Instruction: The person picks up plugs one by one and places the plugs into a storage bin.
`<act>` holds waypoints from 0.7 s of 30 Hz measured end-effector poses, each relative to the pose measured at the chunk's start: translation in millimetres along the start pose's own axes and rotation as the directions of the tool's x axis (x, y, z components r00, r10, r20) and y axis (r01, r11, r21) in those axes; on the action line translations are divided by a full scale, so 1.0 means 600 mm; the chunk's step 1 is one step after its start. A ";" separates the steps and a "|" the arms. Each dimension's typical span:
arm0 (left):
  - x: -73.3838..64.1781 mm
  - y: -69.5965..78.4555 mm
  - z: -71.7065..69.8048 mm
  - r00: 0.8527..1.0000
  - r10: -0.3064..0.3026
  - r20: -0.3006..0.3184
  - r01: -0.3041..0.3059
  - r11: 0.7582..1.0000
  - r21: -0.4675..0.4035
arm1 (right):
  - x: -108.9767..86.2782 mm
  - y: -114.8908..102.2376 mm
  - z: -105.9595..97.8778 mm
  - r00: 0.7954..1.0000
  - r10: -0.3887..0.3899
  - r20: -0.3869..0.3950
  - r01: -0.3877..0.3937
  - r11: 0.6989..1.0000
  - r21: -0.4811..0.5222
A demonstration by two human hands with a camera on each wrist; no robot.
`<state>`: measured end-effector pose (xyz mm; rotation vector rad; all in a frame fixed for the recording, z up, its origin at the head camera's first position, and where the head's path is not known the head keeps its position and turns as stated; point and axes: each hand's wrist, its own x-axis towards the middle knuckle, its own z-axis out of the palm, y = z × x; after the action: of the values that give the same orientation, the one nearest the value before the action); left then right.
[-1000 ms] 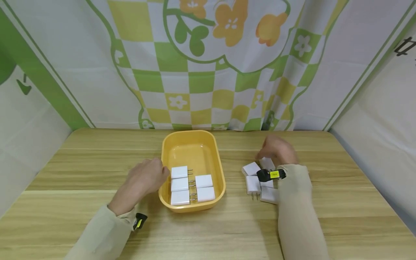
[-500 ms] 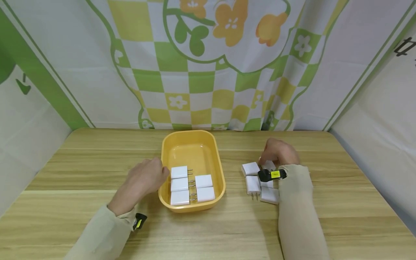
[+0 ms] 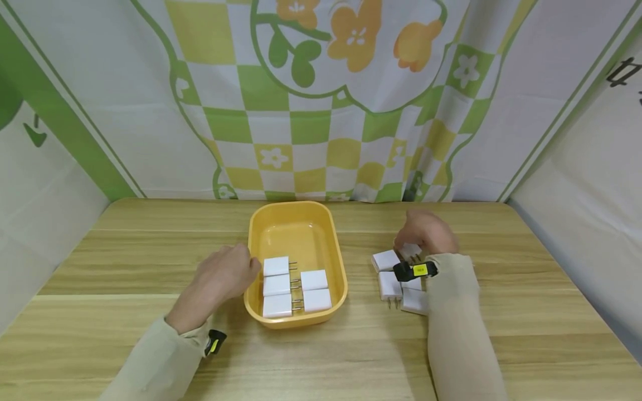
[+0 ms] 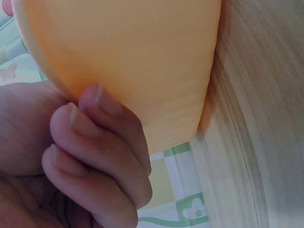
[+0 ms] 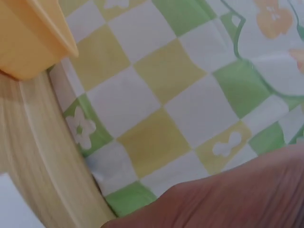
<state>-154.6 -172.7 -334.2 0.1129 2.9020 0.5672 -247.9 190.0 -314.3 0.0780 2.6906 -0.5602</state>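
Note:
My left hand (image 3: 225, 277) grips the left rim of a yellow plastic bin (image 3: 341, 267); in the left wrist view its curled fingers (image 4: 90, 133) lie against the bin's outer wall. Inside, white charger plugs (image 3: 277, 285) lie in two columns at the near end, prongs facing inward. Over on the right, my right hand (image 3: 428, 233) holds a white charger plug (image 3: 412, 250) by its far end, prongs toward me. Beside and below it sit several more plugs (image 3: 390, 285), some partly hidden by the wrist strap and sleeve. The right wrist view shows little of the right hand's fingers.
Everything stands on a wooden table (image 3: 150, 245). A checked, flowered curtain (image 3: 321, 128) hangs along its back edge, with white cloth on both sides. Bare wood (image 3: 358, 234) separates the bin from the loose plugs.
My right hand has shifted slightly, and the plug at its fingers has turned so that its prongs now show. The left hand and the bin stay in place.

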 end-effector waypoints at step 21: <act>-0.001 0.001 0.000 1.000 0.012 -0.003 -0.012 1.000 0.001 | -0.063 -0.152 0.017 0.843 -0.505 -0.188 0.504 0.862 -0.054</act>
<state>-154.2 -172.4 -333.9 0.1298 2.9066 0.5681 -221.3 103.0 -274.5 -0.6313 2.9047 -0.7320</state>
